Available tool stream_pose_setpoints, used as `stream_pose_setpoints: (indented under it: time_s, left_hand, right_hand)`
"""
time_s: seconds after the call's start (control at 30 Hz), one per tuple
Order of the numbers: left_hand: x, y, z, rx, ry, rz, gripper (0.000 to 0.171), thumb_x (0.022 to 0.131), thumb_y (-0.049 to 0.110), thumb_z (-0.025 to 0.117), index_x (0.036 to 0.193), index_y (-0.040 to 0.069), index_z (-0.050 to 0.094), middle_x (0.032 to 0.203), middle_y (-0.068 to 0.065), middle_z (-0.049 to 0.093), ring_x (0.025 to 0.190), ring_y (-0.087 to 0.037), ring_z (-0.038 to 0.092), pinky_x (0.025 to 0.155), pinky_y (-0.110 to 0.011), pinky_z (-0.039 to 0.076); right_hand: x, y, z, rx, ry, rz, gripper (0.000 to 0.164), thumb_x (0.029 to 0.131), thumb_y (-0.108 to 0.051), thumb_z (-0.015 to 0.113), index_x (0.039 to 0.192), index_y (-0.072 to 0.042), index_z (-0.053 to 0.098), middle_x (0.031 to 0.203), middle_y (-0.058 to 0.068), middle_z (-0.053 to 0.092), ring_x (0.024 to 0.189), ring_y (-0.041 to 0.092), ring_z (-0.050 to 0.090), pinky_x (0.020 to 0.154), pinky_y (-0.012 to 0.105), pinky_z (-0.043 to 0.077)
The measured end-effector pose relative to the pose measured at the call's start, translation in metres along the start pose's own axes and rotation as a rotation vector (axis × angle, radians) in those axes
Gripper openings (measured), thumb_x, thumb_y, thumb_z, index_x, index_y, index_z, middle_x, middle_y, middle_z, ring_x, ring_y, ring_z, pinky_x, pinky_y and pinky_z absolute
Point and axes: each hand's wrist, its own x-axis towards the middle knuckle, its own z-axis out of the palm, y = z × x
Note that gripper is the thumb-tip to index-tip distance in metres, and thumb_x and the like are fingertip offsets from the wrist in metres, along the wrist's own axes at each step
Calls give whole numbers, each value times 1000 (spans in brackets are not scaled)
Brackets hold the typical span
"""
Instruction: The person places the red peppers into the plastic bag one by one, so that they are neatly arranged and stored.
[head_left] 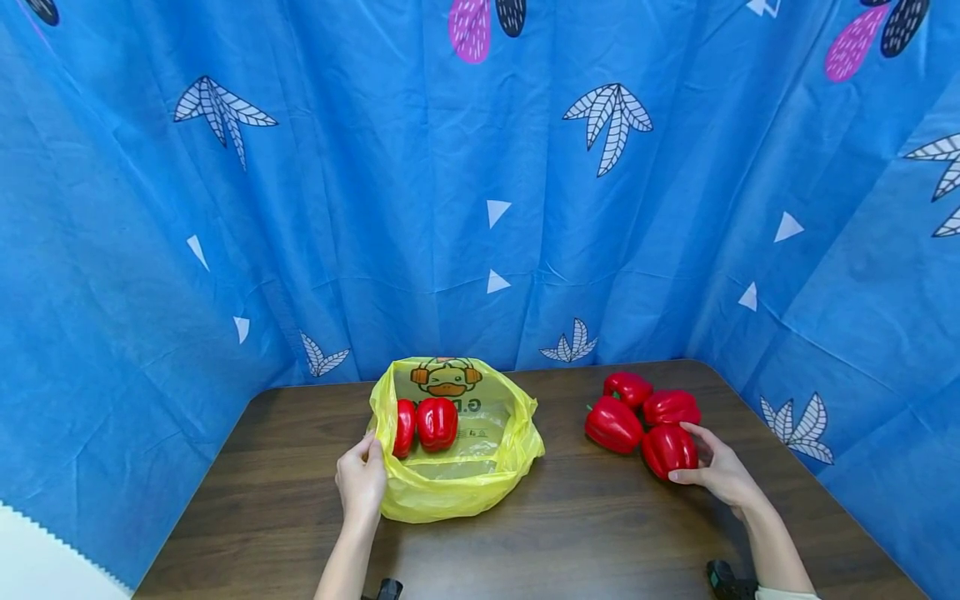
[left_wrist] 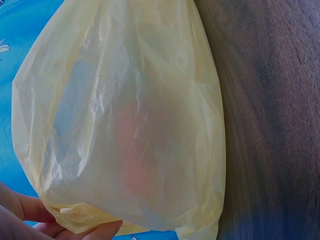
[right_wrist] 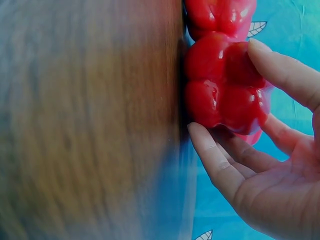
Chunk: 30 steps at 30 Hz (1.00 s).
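Note:
A yellow plastic bag [head_left: 450,500] with a cartoon duck print stands with its mouth wide on the table. My left hand [head_left: 362,479] pinches its left rim; the left wrist view shows the fingers [left_wrist: 102,231] at the gathered edge. Inside lie two red bell peppers, one in full sight [head_left: 437,423] and one partly behind the rim [head_left: 404,429]. At the right, my right hand [head_left: 716,468] grips the nearest red bell pepper [head_left: 670,451] of a cluster, thumb on one side and fingers on the other. In the right wrist view this pepper [right_wrist: 222,82] shows its lobed end.
Three more red bell peppers, one on the left [head_left: 613,425], one at the back [head_left: 627,388] and one on the right [head_left: 672,407], sit close around the gripped one. The dark wooden table [head_left: 570,533] is bounded by a blue patterned curtain [head_left: 420,208] at the back and sides.

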Motion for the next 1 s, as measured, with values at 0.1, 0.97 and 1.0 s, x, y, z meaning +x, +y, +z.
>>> stream_pose_setpoints:
  time_s: [0.1,0.97,1.0]
  left_hand:
    - [0,0,0,-3,3,3,37,100,7,46,131,-11,54,139,-24,51,138,-42,38,116,-55,28]
    - [-2,1,-3,-2,-8,-4,38,101,8,44,133,-10,52,140,-26,49,138,-43,38,115,-56,29]
    - [-2,1,-3,-3,-7,-2,38,101,8,45,133,-10,53,140,-26,50,138,-43,38,115,-56,29]
  right_hand:
    - [0,0,0,0,4,5,92,80,-12,77,150,3,19,143,39,32,123,55,40,89,50,56]
    - [-24,-49,-12,18,54,-33,99,79,-18,80,152,2,17,145,37,29,120,56,42,83,50,58]
    - [-24,-54,-10,22,63,-41,99,80,-19,80,152,2,17,145,37,29,120,56,43,84,50,58]
